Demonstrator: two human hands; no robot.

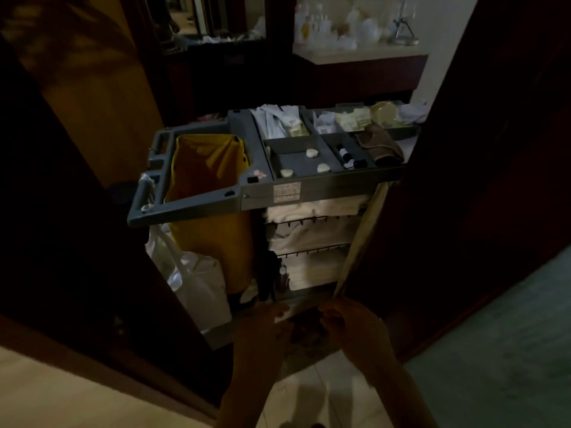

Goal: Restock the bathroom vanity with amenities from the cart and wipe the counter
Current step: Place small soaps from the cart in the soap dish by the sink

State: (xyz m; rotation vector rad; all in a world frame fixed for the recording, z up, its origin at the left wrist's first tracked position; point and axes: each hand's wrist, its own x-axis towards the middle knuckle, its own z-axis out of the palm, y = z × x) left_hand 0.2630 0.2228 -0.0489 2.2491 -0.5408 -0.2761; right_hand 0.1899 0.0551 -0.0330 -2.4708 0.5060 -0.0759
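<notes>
The grey housekeeping cart point(262, 193) stands in a dark doorway in front of me. Its top tray holds three small white soaps point(312, 153), small bottles point(346, 156), pale sachets point(355, 118) and a folded brown cloth point(380, 146). Low in the view, in front of the cart's bottom shelf, my left hand point(265, 329) and my right hand point(352, 325) each pinch one end of a dark flat packet point(304, 330) with a pale edge. The dim light hides what the packet is. The vanity counter point(355, 55) lies beyond the cart, crowded with bottles.
A yellow bag point(210, 168) hangs in the cart's left frame, with a white plastic bag point(191, 273) below it. Folded white towels point(309, 211) fill the cart shelves. Dark door frames close in on both sides. Pale tiled floor point(309, 396) lies under my arms.
</notes>
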